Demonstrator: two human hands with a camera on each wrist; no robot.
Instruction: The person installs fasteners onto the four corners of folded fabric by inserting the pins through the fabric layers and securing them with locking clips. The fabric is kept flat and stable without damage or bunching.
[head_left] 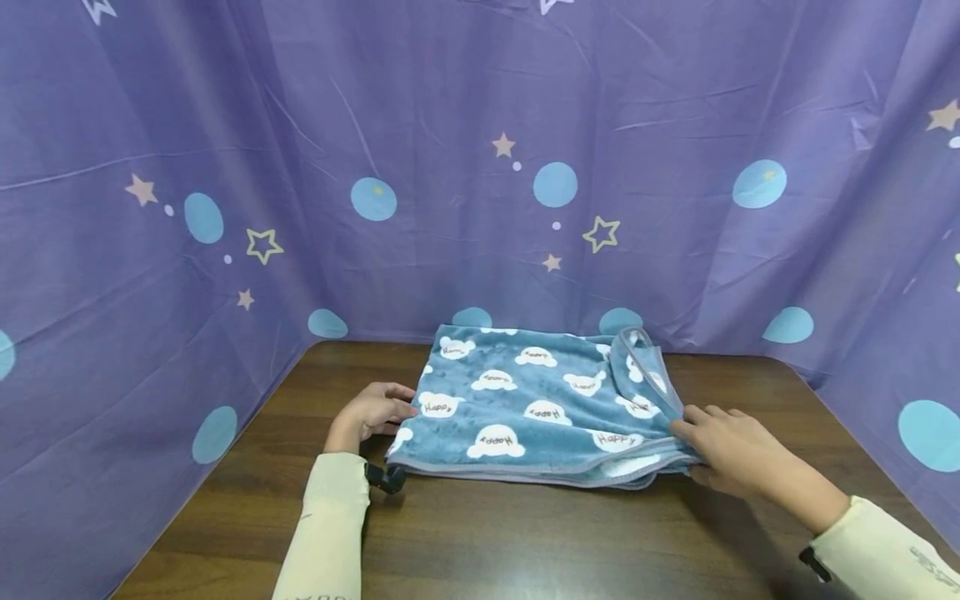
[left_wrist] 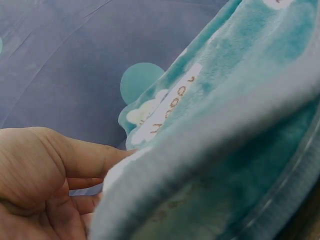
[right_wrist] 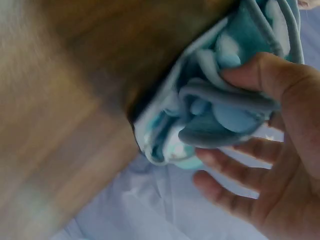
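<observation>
A folded teal fleece blanket (head_left: 510, 400) with white bear-head shapes, "Happy" lettering and grey edging lies on the brown table. My left hand (head_left: 372, 410) is at its left edge, thumb and fingers extended towards the cloth. In the left wrist view a fold of the blanket (left_wrist: 215, 145) hides those fingertips. At the near right corner my right hand (head_left: 731, 446) pinches the layered edge. The right wrist view shows its thumb (right_wrist: 250, 75) on top of bunched folds, with some other fingers spread below. The blanket's far right corner is turned over in a loop.
Bare wooden tabletop (head_left: 510, 542) shows in front of the blanket and at both sides. A purple curtain (head_left: 465, 108) with stars and blue spots surrounds the back and sides of the table. Each wrist wears a small black device, such as the left one (head_left: 386, 477).
</observation>
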